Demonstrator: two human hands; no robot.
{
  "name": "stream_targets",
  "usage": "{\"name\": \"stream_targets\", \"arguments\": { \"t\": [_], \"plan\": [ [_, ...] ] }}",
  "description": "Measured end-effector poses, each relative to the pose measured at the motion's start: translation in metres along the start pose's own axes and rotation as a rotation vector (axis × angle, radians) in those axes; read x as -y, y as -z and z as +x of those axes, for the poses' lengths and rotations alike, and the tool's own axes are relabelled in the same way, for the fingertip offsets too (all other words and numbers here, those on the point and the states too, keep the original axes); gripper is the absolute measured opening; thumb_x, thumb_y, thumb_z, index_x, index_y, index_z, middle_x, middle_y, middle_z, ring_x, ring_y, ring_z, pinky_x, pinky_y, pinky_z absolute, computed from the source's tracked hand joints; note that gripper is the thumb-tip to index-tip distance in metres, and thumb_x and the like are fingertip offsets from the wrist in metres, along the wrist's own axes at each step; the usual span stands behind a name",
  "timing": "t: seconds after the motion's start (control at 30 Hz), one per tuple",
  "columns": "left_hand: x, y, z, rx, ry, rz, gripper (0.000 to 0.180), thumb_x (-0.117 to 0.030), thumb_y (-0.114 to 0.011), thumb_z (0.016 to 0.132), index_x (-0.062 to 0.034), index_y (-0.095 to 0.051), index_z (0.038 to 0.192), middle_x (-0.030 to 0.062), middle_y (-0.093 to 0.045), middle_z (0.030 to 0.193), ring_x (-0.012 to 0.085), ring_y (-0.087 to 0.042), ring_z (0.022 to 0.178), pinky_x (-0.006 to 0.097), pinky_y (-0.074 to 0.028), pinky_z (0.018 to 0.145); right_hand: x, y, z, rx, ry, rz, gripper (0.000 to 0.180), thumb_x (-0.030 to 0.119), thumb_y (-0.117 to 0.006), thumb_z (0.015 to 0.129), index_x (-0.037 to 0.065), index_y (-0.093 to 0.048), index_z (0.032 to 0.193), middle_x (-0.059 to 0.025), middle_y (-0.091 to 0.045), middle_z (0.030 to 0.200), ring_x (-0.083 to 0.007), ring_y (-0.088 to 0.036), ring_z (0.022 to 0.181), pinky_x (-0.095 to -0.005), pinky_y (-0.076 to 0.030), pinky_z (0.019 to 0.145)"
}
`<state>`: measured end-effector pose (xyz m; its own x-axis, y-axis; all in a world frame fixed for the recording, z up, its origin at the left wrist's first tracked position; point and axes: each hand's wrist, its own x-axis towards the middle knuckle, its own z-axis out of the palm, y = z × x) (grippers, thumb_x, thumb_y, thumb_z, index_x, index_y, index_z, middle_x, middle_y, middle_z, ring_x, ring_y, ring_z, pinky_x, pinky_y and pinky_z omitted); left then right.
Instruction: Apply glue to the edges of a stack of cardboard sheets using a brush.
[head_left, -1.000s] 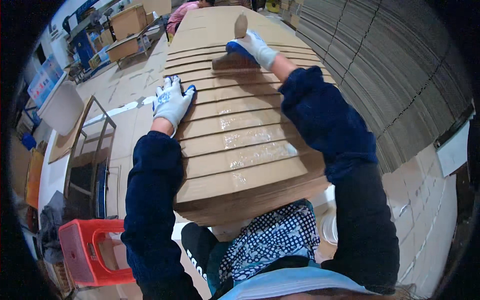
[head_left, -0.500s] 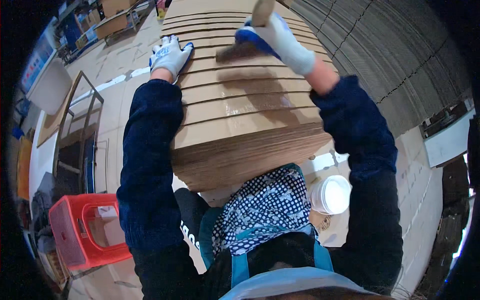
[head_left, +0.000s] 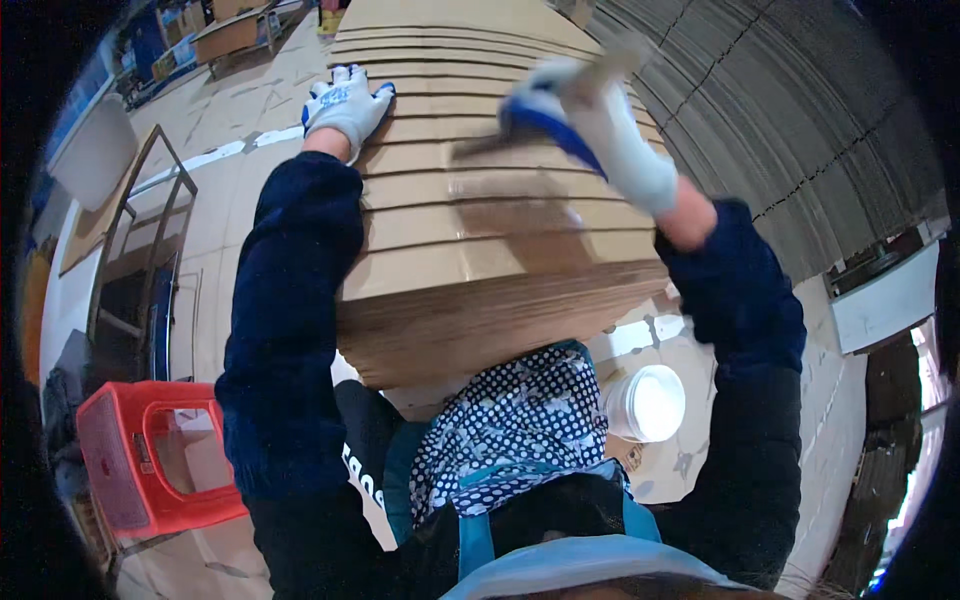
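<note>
Head view, looking down. A stack of flattened cardboard sheets stands directly in front of the person, its near edge above the dotted apron and its length running away toward the far side. The left hand, in a white glove, lies at the far left edge of the stack with fingers spread and palm pressed flat against the top sheets; it grips nothing. The left forearm, in a dark blue sleeve, extends straight along the left flank of the stack. The right hand, also gloved in white with a blue palm, is raised above the far right part of the stack and closed around a blurred brush that crosses the top sheet. The right elbow bends outward to the right. A red plastic crate sits on the floor at near left; a white lidded bucket stands at near right.
</note>
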<state>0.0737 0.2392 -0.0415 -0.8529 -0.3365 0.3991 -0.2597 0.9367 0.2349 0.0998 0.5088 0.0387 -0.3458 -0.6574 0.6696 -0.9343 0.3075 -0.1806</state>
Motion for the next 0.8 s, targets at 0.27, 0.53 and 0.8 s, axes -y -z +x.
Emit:
{"name": "stream_targets", "arguments": {
  "t": [0.27,0.53,0.8],
  "plan": [
    [-0.007,0.002,0.004,-0.008,-0.014,-0.001,0.055,-0.044,-0.041,0.085,-0.0079,-0.044,0.127,0.0122,-0.042,0.131,0.0353,-0.042,0.115,0.046,-0.036,0.093,-0.101,-0.068,0.105,-0.083,-0.211,-0.428,0.027,0.03,-0.06,0.078,0.004,-0.064,0.081,-0.0178,-0.062,0.071,-0.0344,-0.061,0.074,-0.0407,-0.048,0.069],
    [-0.004,0.005,0.0,0.014,-0.009,0.02,0.056,-0.045,-0.041,0.085,-0.0089,-0.043,0.128,0.0131,-0.041,0.132,0.0359,-0.042,0.115,0.046,-0.035,0.094,0.014,0.002,-0.052,0.359,0.063,-0.161,0.022,0.025,-0.063,0.08,0.003,-0.062,0.084,-0.0104,-0.061,0.08,-0.0228,-0.06,0.08,-0.0341,-0.047,0.074],
    [0.006,-0.01,0.009,-0.007,-0.031,0.022,0.058,-0.047,-0.041,0.085,-0.0103,-0.041,0.13,0.0127,-0.038,0.135,0.0372,-0.039,0.119,0.046,-0.033,0.097,-0.07,0.042,0.017,0.119,-0.265,0.235,0.02,0.019,-0.051,0.09,0.002,-0.062,0.09,-0.0055,-0.06,0.089,-0.0142,-0.058,0.08,-0.0271,-0.047,0.069]
  ]
}}
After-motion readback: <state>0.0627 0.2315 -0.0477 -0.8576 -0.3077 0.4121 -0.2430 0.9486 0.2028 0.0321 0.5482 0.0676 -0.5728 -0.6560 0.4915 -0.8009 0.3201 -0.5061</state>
